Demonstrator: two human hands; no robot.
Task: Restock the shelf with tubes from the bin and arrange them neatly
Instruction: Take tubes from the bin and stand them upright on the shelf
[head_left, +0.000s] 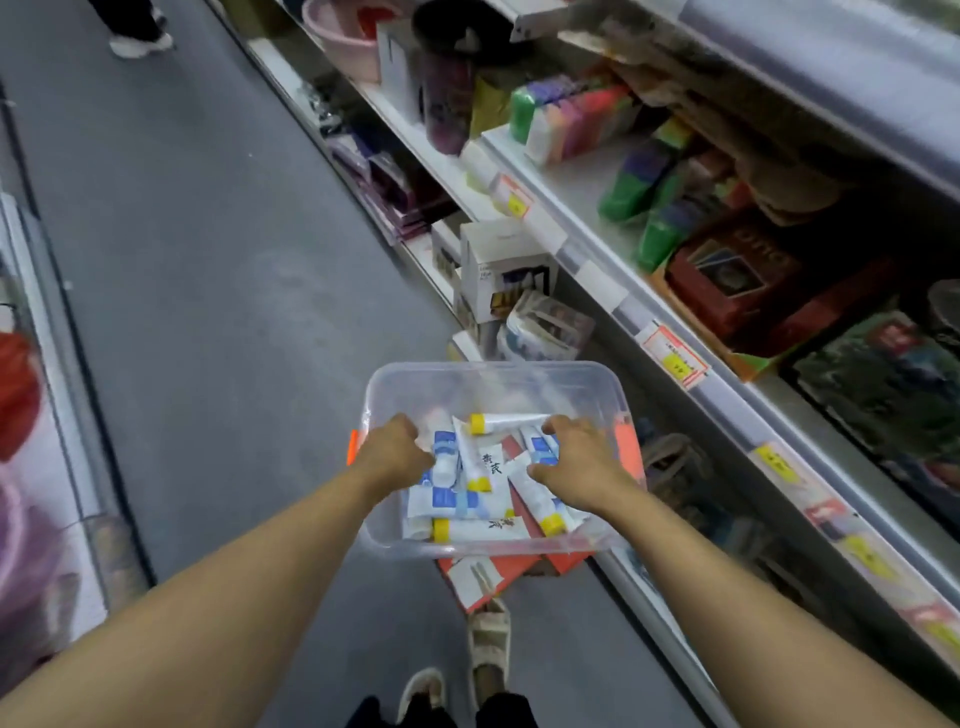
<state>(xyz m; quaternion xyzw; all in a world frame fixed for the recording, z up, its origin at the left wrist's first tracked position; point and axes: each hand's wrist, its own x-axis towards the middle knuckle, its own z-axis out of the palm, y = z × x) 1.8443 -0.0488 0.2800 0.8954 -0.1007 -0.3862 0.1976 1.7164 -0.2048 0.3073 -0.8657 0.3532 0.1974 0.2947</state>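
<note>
White tubes (480, 470) lie heaped in the clear bin (498, 376) beside the shelf (597, 218); left hand (397, 449) and right hand (574, 457) reach in, fingers curled onto tubes; fingertips hidden, so either hand's grip is unclear.

Dim, flat store light – no hard shadows, slight violet cast on the shelf (727, 291) edges toward 2 o'clock. Motion blur across the whole frame; tubes (483, 462) at centre are sharpest, print barely legible. Glare is faint on the clear bin (498, 371) rim. Wide-angle bend stretches forearms at 6–8 o'clock; lower shelves at 4 o'clock sink into dark.
</note>
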